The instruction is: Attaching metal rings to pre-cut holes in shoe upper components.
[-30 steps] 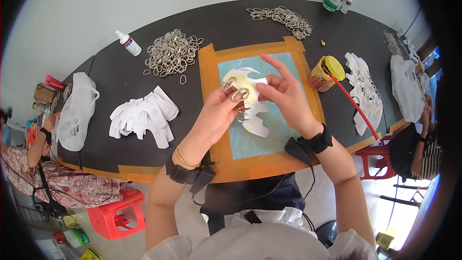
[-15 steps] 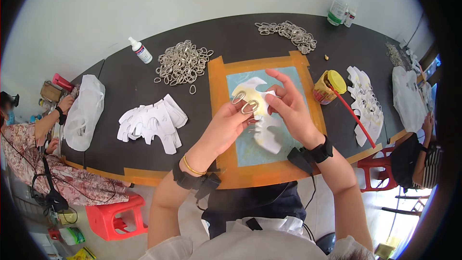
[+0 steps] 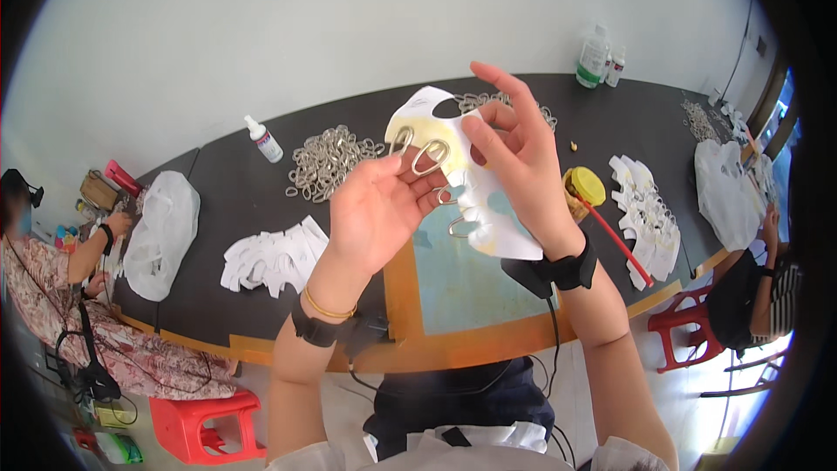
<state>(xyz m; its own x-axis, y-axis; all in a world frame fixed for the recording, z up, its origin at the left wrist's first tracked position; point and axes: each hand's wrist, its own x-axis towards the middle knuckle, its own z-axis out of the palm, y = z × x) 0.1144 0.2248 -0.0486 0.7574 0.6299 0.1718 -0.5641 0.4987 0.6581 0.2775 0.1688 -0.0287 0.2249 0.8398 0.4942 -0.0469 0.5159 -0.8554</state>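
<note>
A white cut-out piece [image 3: 514,244] with scalloped edges and yellowish glue-like smears is held up over the work mat. Several oval metal rings [image 3: 432,157] sit along its left edge, where small white tabs fold over. My left hand [image 3: 375,209] pinches at the rings, thumb in front and fingertips behind, partly hidden. On the piece's right side my right hand [image 3: 523,157] grips it with thumb and bent fingers, while its index finger points up and away. Below lies a light blue mat [image 3: 453,288] framed with orange tape.
A pile of metal rings [image 3: 331,166] and a stack of white cut-outs [image 3: 275,257] lie left. To the right stand a yellow-lidded jar [image 3: 586,185] with a red stick [image 3: 623,249] and more ringed cut-outs [image 3: 645,218]. Bottles [image 3: 595,57] stand behind. People sit at both sides.
Both hands have raised the white piece, and it now faces more toward the view. My left hand has opened out somewhat around the rings. The view has tilted upward.
</note>
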